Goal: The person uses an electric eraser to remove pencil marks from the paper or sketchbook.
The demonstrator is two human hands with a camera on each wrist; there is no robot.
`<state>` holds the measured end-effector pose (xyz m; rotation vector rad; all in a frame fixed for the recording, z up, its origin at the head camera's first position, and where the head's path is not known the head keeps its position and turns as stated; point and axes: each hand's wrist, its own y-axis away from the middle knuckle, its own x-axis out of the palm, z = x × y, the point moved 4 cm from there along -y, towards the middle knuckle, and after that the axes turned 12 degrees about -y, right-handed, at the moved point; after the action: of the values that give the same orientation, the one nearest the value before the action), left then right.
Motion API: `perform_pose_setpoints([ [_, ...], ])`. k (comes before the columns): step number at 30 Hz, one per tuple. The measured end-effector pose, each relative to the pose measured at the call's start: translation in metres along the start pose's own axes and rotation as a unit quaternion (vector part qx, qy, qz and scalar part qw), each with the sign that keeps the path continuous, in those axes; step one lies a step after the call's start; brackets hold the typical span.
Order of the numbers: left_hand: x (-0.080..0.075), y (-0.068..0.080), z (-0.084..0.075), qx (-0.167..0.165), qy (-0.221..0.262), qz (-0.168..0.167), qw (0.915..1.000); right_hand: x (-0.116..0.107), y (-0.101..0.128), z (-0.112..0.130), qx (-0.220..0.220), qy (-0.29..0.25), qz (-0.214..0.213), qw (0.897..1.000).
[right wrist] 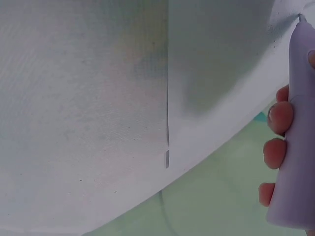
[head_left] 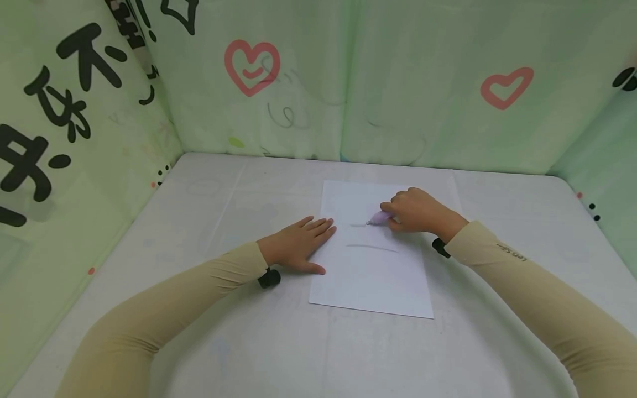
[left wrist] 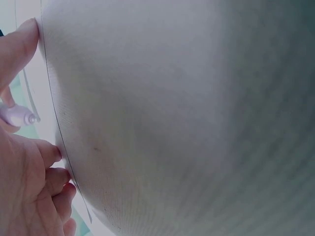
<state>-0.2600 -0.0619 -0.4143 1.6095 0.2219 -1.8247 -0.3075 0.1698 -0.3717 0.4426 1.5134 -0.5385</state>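
A sheet of white paper lies on the table, bearing two thin grey lines, one long and one short. My right hand grips a thick lavender pen, its narrow tip down at the end of the shorter line. In the right wrist view the pen has a wide, smooth body tapering to a thin metallic point, with fingers curled round it. My left hand rests flat across the paper's left edge, fingers spread and thumb apart. The left wrist view shows its fingertips along that edge.
A white cloth-like surface covers the table. Pale green curtains with hearts and black characters hang behind it and at both sides. Dark wrist devices, one at the left wrist and one at the right wrist, sit below the cuffs.
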Motion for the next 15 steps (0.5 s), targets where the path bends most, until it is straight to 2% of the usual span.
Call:
perform_pose_setpoints([
  [15, -0.0012, 0.0007, -0.0003, 0.0, 0.001, -0.003, 1.0, -0.0027, -0.0028, 0.0049, -0.003, -0.002, -0.007, 1.0],
])
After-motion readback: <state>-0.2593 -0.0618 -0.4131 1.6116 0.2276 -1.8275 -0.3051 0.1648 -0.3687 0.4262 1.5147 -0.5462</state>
